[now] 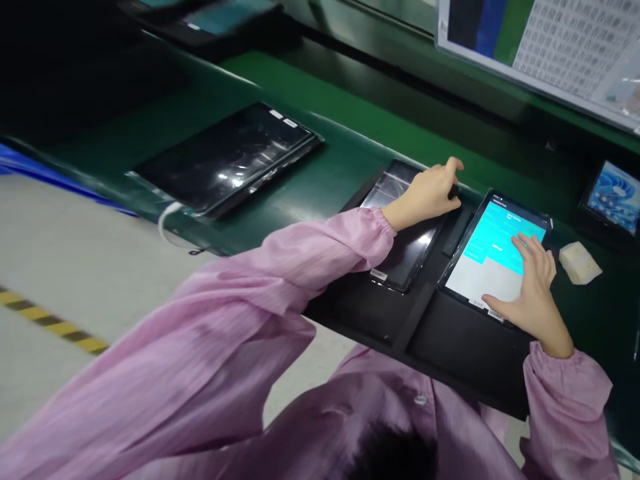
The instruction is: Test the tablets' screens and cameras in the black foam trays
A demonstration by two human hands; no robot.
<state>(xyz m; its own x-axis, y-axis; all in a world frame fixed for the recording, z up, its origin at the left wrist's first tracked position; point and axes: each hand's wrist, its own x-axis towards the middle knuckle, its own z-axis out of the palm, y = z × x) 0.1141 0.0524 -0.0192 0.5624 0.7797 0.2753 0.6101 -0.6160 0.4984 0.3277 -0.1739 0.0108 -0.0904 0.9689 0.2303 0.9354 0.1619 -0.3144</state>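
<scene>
My right hand is spread over a tablet with a lit cyan and white screen. Its fingertips are over the screen and the thumb is by the lower edge; whether they touch I cannot tell. My left hand is closed, its index finger crooked upward, above the top end of a second tablet with a dark screen. A small black thing shows at its fingers, too hidden to name. Both tablets lie in a black tray with a divider between them.
Left on the green bench lies a stack of dark tablets with a white cable. At right are a pale sponge block and a small lit screen. A framed sheet stands behind.
</scene>
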